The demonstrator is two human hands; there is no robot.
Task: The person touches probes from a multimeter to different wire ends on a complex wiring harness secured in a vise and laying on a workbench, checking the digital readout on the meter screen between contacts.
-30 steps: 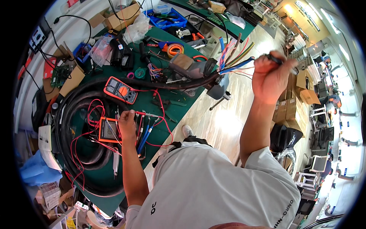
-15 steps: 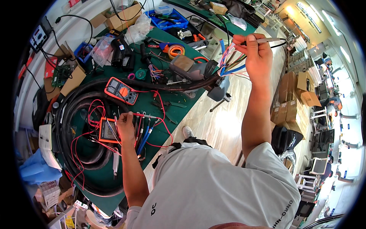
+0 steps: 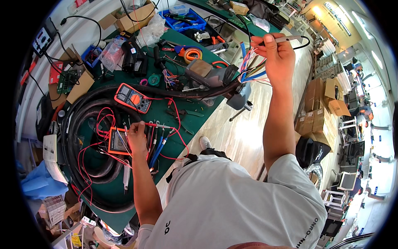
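My left hand (image 3: 137, 137) pinches a red test probe (image 3: 159, 125) among short wires with lugged ends (image 3: 159, 145), beside an orange-framed handheld meter (image 3: 119, 141). An orange multimeter (image 3: 132, 98) with red leads lies above it on the green mat (image 3: 195, 120). My right hand (image 3: 277, 56) is closed on a slim grey-beige probe (image 3: 290, 38) with a black lead, held up at the loose coloured wire ends (image 3: 248, 70) of a thick black cable (image 3: 195, 93); the contact point is hidden by my fingers. The cable continues in coils around the orange-framed meter.
Boxes (image 3: 134, 16), a blue tool tray (image 3: 180, 20), tape rolls (image 3: 192, 54) and tools crowd the back of the table. A grey device (image 3: 203, 72) sits under the cable. Cardboard cartons (image 3: 315, 122), chairs (image 3: 348, 149) and a person (image 3: 365, 112) are at the right.
My right hand has moved up and left toward the coloured wire ends and turned, showing the probe pointing across them. My left hand stays nearly still.
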